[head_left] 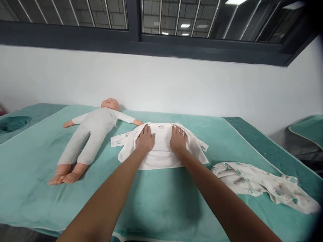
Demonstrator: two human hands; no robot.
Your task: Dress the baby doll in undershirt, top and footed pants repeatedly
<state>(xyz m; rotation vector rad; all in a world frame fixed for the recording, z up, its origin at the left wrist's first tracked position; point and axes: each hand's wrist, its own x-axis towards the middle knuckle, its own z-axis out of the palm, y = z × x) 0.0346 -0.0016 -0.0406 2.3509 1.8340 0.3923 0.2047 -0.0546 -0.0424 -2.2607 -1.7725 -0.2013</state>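
A small white baby shirt [161,148] lies spread out on the green cloth, its front laid open and a small printed label near the neckline. Its patterned sleeves stretch out to both sides. My left hand [145,138] rests flat on the left part of the shirt, fingers extended toward the collar. On the right part lies my right hand [178,138], also flat with its fingers stretched out. Left of the shirt, a baby doll [97,129] in a white body suit lies on its back, one of its hands close to the shirt's left shoulder.
The green cloth [161,201] covers the bed-like surface up to a white wall [161,87]. A crumpled patterned baby garment [264,183] lies at the right. Above the wall is a dark-framed window [135,37] with metal bars.
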